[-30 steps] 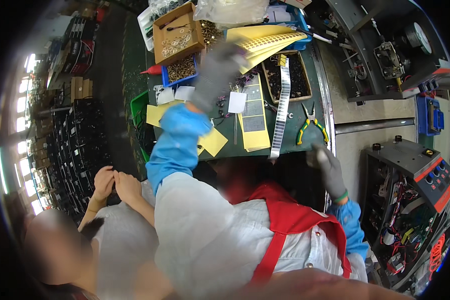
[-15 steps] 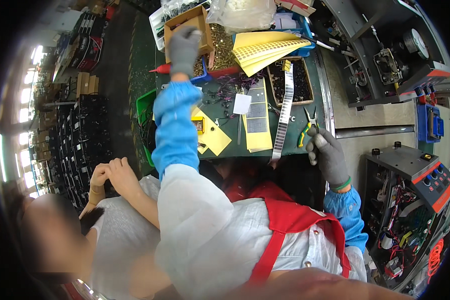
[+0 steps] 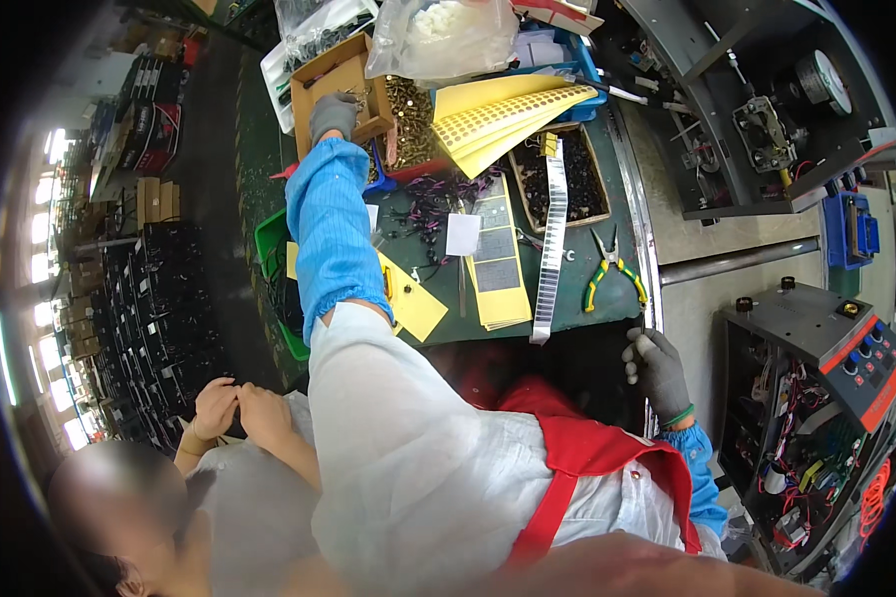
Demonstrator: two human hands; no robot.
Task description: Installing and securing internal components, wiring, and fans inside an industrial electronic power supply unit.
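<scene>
My left hand [image 3: 335, 115], gloved in grey, is at the cardboard box [image 3: 376, 99], which sits tilted at the far left of the green table [image 3: 570, 289]. My fingers reach over its near part and hide much of the inside; what lies by them is too small to make out, and I cannot tell whether I am pinching anything. My forearm in its blue sleeve [image 3: 334, 229] covers most of the blue tray [image 3: 383, 182] beside the box.

My right hand [image 3: 657, 370] is off the table, just beyond its front edge, fingers curled and thumb near the forefinger. Something thin and dark shows at the tips, but I cannot tell whether I hold it.

Past the box I count one red bin [image 3: 408, 109] of brassy pieces, one white tray [image 3: 274, 85] and one clear bag [image 3: 438, 40], the last two cut by the upper border. Nearer me are one pair of pliers [image 3: 615, 274], handles spread, one label strip [image 3: 551, 239] reaching the front edge, and one white card [image 3: 462, 235]. The purple-black parts [image 3: 433, 204] lie too tangled to count.

Bare green surface shows between strip and pliers; a metal edge [image 3: 639, 214] bounds the right side.
</scene>
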